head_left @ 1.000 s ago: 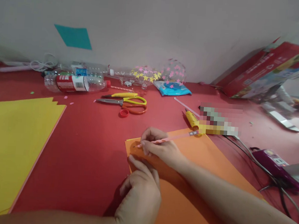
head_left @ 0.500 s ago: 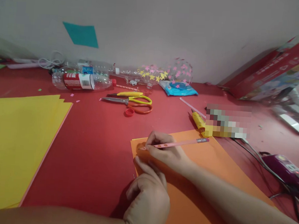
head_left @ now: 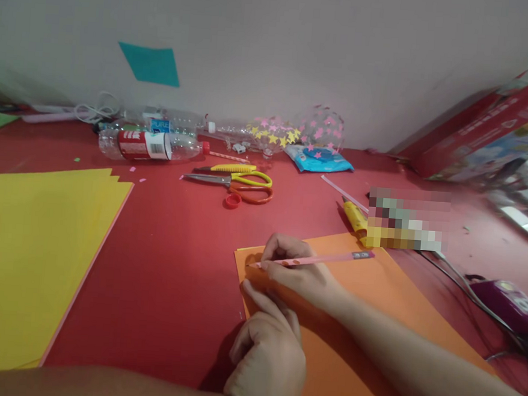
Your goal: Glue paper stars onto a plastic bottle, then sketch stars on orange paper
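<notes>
An orange sheet point(head_left: 342, 372) lies on the red table, with a thin yellow edge showing beneath its top left corner. My right hand point(head_left: 297, 270) rests over that corner, its fingers closed round a pink pencil point(head_left: 323, 259). The pencil's tip points left and is at the paper near the left edge; its eraser end points right. Just below, my left hand point(head_left: 271, 349) lies on the sheet's left edge, index finger stretched out and the others partly curled, holding nothing.
Yellow sheets point(head_left: 29, 254) lie at the left. Scissors point(head_left: 247, 185), a red cap point(head_left: 233, 201), a yellow tube point(head_left: 355, 221) and plastic bottles point(head_left: 145, 145) are farther back. A purple device point(head_left: 509, 306) with cables stands at the right.
The whole view has shifted slightly, so things appear a little farther right and lower. Both hands keep nearly the same place on the sheet, and the pencil remains held.
</notes>
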Motion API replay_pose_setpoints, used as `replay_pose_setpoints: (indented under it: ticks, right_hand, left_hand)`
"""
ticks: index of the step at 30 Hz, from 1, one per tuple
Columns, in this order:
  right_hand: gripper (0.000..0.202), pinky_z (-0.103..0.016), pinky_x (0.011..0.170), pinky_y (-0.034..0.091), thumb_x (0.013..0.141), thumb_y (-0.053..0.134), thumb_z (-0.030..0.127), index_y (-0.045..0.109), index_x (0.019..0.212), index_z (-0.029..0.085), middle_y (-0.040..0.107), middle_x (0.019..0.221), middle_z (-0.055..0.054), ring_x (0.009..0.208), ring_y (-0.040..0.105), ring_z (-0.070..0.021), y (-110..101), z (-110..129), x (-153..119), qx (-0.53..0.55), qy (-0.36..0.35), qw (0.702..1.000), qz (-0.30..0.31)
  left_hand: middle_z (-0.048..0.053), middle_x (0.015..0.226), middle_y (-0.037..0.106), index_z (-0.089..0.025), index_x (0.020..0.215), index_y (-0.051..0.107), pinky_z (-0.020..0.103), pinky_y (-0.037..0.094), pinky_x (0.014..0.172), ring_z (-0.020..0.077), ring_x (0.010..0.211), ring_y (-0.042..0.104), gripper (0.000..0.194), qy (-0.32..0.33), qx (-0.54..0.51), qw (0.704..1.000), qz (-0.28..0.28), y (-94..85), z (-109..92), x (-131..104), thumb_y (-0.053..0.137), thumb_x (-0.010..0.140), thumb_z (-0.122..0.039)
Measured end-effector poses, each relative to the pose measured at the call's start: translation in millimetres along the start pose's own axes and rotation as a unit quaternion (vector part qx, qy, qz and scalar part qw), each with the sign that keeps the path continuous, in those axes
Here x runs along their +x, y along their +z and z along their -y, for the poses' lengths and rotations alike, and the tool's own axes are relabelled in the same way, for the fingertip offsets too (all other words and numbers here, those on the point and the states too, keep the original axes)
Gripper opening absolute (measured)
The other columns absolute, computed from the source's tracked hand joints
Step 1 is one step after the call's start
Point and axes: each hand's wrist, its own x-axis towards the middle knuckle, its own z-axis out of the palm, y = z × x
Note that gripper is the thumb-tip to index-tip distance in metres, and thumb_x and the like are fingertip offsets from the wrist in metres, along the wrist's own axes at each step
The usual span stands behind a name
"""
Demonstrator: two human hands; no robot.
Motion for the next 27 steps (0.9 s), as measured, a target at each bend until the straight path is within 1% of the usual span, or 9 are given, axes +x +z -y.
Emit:
replay_pose_setpoints:
  ticks: [4,8,12,17,22,27]
  right_hand:
    - [0.008,-0.022,0.048,0.028,0.07,0.058,0.021,0.05,0.067,0.019,0.048,0.059,0.005,0.054,0.039,-0.0093,-1.2,-2.0,-1.2,0.01,-0.014,1.0,0.016]
    - [0.004,-0.022,0.048,0.029,0.069,0.055,0.019,0.051,0.069,0.018,0.051,0.059,0.004,0.053,0.04,-0.0091,-2.8,-1.9,-1.9,0.022,-0.014,0.999,0.042]
    - [0.007,-0.021,0.047,0.032,0.07,0.057,0.02,0.051,0.067,0.018,0.051,0.058,0.005,0.052,0.042,-0.0085,-2.3,-2.3,-1.6,0.033,0.007,0.999,0.041]
    - [0.01,-0.021,0.047,0.032,0.071,0.059,0.022,0.052,0.067,0.018,0.052,0.058,0.004,0.052,0.042,-0.0084,-0.8,-2.3,-1.5,0.03,0.002,0.999,0.039]
    - [0.011,-0.02,0.046,0.031,0.071,0.059,0.023,0.051,0.067,0.018,0.05,0.056,0.005,0.051,0.041,-0.0079,-1.0,0.1,-1.5,0.037,0.01,0.998,0.047]
    - [0.01,-0.02,0.046,0.03,0.072,0.057,0.019,0.05,0.066,0.018,0.049,0.057,0.005,0.052,0.04,-0.0077,-0.7,-2.4,-0.6,0.002,-0.001,0.999,0.039]
  left_hand:
    - [0.031,0.094,0.071,-0.003,0.112,0.067,0.019,0.033,0.033,0.0133,0.036,0.054,0.043,-0.001,0.0,1.0,-0.007,1.8,-0.8,-0.3,0.033,0.093,-0.023]
    - [0.031,0.094,0.071,-0.004,0.11,0.068,0.02,0.032,0.033,0.0139,0.036,0.055,0.044,-0.001,-0.008,1.0,-0.004,2.0,-1.3,-0.9,0.033,0.094,-0.026]
    - [0.031,0.094,0.072,-0.004,0.114,0.067,0.02,0.032,0.034,0.0125,0.036,0.053,0.045,-0.004,-0.003,1.0,0.002,1.1,-1.3,-0.8,0.034,0.094,-0.027]
    - [0.029,0.096,0.072,-0.006,0.117,0.066,0.02,0.031,0.035,0.0103,0.035,0.049,0.043,-0.01,0.0,1.0,0.009,0.8,-1.8,-0.5,0.037,0.092,-0.023]
    - [0.03,0.095,0.072,-0.005,0.115,0.067,0.02,0.031,0.035,0.0109,0.035,0.05,0.043,-0.008,-0.001,1.0,0.0,1.4,-1.9,-0.4,0.035,0.092,-0.024]
    - [0.03,0.094,0.072,-0.004,0.113,0.067,0.02,0.031,0.034,0.0121,0.035,0.052,0.043,-0.008,-0.009,1.0,0.003,0.8,-1.5,-0.4,0.036,0.093,-0.026]
